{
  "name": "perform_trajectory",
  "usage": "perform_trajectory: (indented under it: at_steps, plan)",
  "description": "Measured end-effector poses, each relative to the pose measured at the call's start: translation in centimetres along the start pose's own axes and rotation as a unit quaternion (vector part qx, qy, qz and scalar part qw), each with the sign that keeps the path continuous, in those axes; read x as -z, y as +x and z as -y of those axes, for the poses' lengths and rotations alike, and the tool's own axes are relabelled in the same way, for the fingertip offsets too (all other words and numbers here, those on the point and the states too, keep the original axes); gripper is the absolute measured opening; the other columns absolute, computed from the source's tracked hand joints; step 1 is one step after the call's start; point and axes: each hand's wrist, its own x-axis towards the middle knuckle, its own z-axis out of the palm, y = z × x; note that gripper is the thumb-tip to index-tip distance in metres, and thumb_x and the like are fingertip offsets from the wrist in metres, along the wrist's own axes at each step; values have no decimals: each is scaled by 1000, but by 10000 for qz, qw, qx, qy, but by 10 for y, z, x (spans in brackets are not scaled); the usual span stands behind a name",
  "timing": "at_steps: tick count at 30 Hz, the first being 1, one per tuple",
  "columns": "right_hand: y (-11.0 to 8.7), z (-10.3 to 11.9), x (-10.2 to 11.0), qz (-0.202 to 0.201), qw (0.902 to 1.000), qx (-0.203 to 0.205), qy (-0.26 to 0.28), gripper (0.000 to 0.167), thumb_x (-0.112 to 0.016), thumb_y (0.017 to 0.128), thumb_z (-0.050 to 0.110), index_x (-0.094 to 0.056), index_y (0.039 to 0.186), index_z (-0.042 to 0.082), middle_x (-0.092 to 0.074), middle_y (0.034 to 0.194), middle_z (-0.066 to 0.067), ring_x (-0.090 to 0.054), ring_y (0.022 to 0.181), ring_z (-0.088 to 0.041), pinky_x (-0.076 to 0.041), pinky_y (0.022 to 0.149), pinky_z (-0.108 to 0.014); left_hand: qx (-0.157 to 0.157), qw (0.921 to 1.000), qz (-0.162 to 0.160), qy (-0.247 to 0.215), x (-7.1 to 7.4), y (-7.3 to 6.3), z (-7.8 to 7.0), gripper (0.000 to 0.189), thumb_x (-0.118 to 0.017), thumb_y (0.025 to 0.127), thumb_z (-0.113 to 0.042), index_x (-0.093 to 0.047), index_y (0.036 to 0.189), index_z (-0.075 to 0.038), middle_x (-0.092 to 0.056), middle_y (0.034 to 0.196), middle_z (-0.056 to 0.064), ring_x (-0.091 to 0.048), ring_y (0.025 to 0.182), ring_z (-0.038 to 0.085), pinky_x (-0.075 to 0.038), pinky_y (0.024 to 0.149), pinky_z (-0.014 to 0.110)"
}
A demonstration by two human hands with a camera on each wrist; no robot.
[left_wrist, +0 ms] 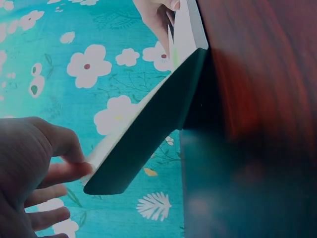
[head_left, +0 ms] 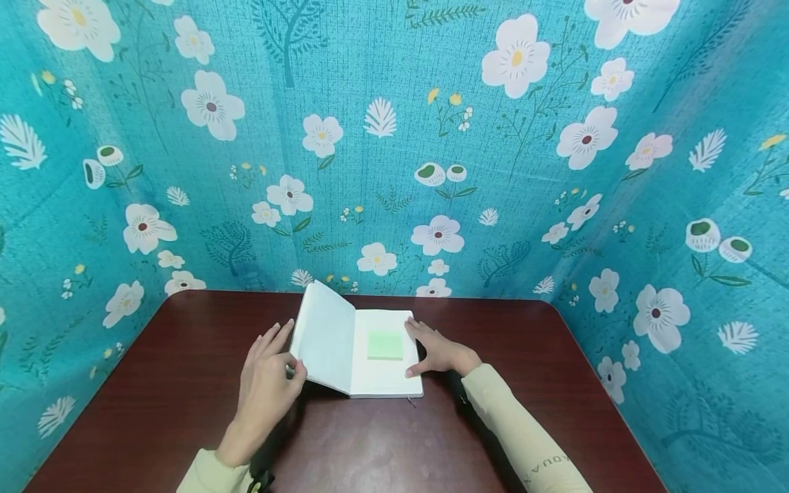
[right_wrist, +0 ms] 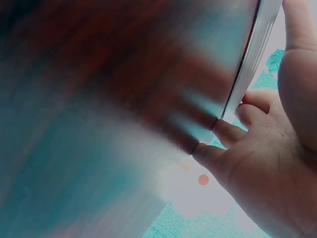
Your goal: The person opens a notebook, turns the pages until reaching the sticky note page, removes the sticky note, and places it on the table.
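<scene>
A notebook (head_left: 387,381) lies on the table with its front cover (head_left: 325,341) tilted up to the left. The cover's outer side shows dark green in the left wrist view, its inner side pale. My left hand (head_left: 271,376) pinches the cover's free edge between thumb and index finger, the other fingers spread. A light green sticky note pad (head_left: 385,345) sits on the white page. My right hand (head_left: 439,350) rests at the notebook's right edge, thumb and index finger on the page's margin. In the right wrist view its other fingers (right_wrist: 229,134) touch the tabletop beside the page block.
The dark red-brown table (head_left: 481,438) has a glossy, reflective top. A turquoise curtain (head_left: 370,185) with white flowers hangs behind it and along both sides. A short ribbon end (head_left: 411,402) pokes out below the notebook.
</scene>
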Motion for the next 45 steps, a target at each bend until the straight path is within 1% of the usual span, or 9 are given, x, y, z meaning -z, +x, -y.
perform_trajectory:
  at_steps: [5,15,18,23,27,30,33,41,45]
  plan:
    - [-1,0,1,-11,10000,-32,-12,120,-85,79,51,-12,164,6,-9,171,-11,-9,158,-33,-17,124,-58,181,9994,174,219,-2,-5,9,25,-76,70,5,-65,50,-5,-64,135,22,-54,130,46,-34,110,69]
    - [-3,0,2,2,10000,-25,44,119,-84,80,50,-12,164,5,-9,171,-13,-8,158,-34,-17,124,-59,708,9885,1044,832,-10,-10,25,44,-75,69,1,-46,40,-14,-66,126,30,-55,124,55,-33,107,75]
    - [-3,0,2,-4,10000,-7,28,119,-84,80,50,-12,163,5,-9,171,-13,-8,158,-34,-18,124,-59,861,9814,1422,957,-13,-12,30,40,-75,71,-3,-48,42,-14,-66,125,30,-55,123,56,-33,106,76]
    - [-2,0,1,-14,10000,-35,-14,119,-84,80,50,-13,164,6,-9,171,-12,-9,158,-34,-17,124,-58,1235,9612,2255,996,-17,-11,36,33,-72,73,-9,-52,47,-13,-64,129,32,-49,127,58,-28,108,77]
    - [-1,0,1,-2,10000,-64,-48,119,-84,80,50,-12,164,7,-9,172,-11,-8,158,-32,-17,124,-57,1320,9538,2445,1140,-19,-7,36,16,-74,76,-11,-65,65,-1,-60,130,37,-44,130,61,-25,108,78]
    - [-1,-1,1,0,10000,-69,-68,118,-84,80,50,-12,164,8,-9,172,-10,-8,158,-31,-17,125,-57,1206,9537,2413,1330,-22,-2,32,29,-76,75,-8,-70,98,10,-55,134,39,-40,134,61,-24,109,77]
    - [0,-2,1,27,9999,-73,-134,118,-83,81,51,-11,164,9,-8,172,-8,-7,159,-30,-16,125,-56,973,9551,2434,1384,-28,4,26,48,-70,77,-3,-63,122,12,-49,141,39,-35,139,59,-25,111,76]
    - [0,0,1,52,10000,-1,-74,118,-82,81,52,-11,164,7,-8,172,-11,-7,158,-33,-17,124,-57,139,9622,2601,799,-66,15,23,51,-60,97,-16,-53,142,8,-43,152,31,-31,146,51,-27,115,69]
    - [0,1,0,38,9999,14,-97,118,-82,81,52,-12,164,6,-9,172,-11,-8,158,-34,-18,124,-57,-104,9554,2912,477,-79,22,21,55,-56,103,-25,-47,149,3,-36,159,26,-28,150,47,-24,118,67]
